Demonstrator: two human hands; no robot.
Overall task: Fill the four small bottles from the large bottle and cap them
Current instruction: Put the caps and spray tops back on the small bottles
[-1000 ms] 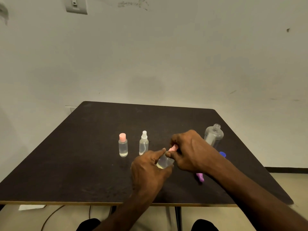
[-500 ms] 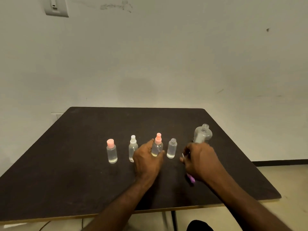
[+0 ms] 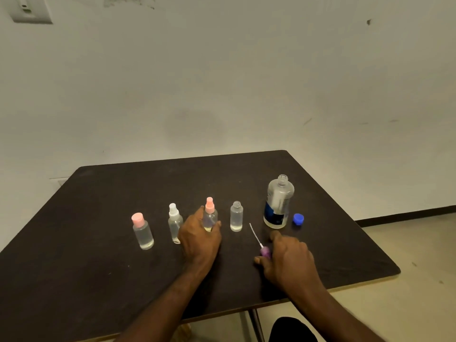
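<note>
— Left hand (image 3: 199, 239): fingers curled round the clear small spray bottle with the pink pump top (image 3: 210, 215), third in the row, standing on the table.

— Right hand (image 3: 287, 257): closing on the purple spray cap with its thin white dip tube (image 3: 264, 250), which lies flat; whether the cap is actually pinched, I cannot tell.

— Its target?

— Clear small uncapped bottle (image 3: 236, 216), already holding liquid, just beside the tall clear large bottle with the dark label (image 3: 278, 203). I'd thread the tube in first, steady the bottle, then twist.

— Surroundings?

— Dark square table (image 3: 98, 218), loose blue screw cap (image 3: 298, 219), plain pale scuffed wall (image 3: 222, 82).
</note>
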